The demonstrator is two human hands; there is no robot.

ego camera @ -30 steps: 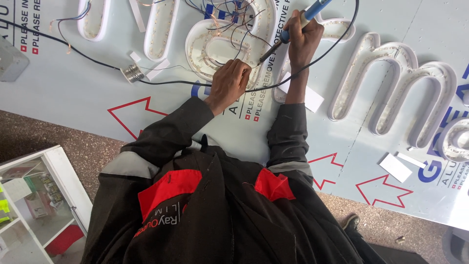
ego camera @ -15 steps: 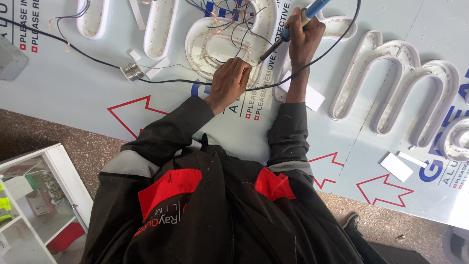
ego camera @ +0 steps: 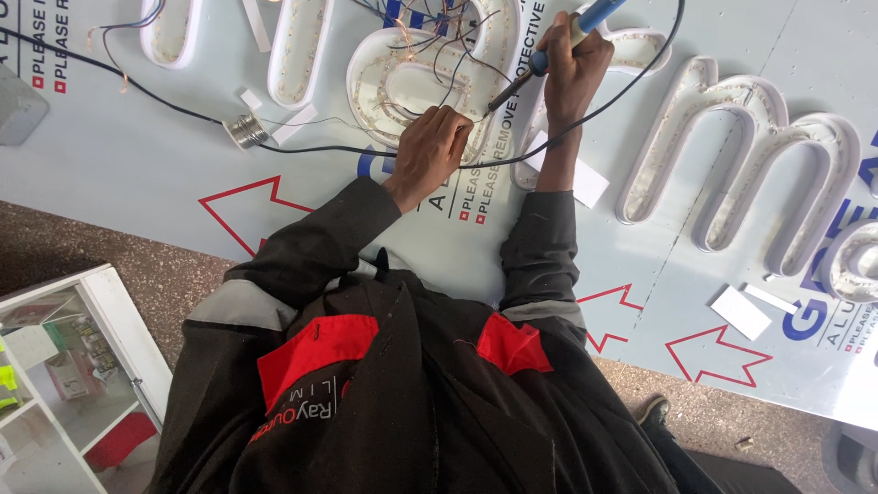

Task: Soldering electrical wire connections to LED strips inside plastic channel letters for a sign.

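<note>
My right hand [ego camera: 572,69] grips a blue-handled soldering iron [ego camera: 549,57], its tip pointing down-left at the wires inside a round white channel letter [ego camera: 375,87]. My left hand [ego camera: 430,146] rests on that letter's lower rim with fingers curled, pinching a thin solder wire that runs in from a small spool [ego camera: 245,130] on the left. A tangle of thin wires [ego camera: 439,32] lies over the letter between both hands. The iron's black cord [ego camera: 640,78] loops past my right wrist.
More white letters with LED strips lie on the film-covered sheet [ego camera: 128,174]: a large arched one [ego camera: 732,155] at right, others at top left. There is a grey box [ego camera: 18,105] at far left, a white glass cabinet [ego camera: 82,384] lower left, and paper scraps [ego camera: 741,311].
Nothing has visibly changed beyond a slight shift of the view; both hands stay at the round letter.
</note>
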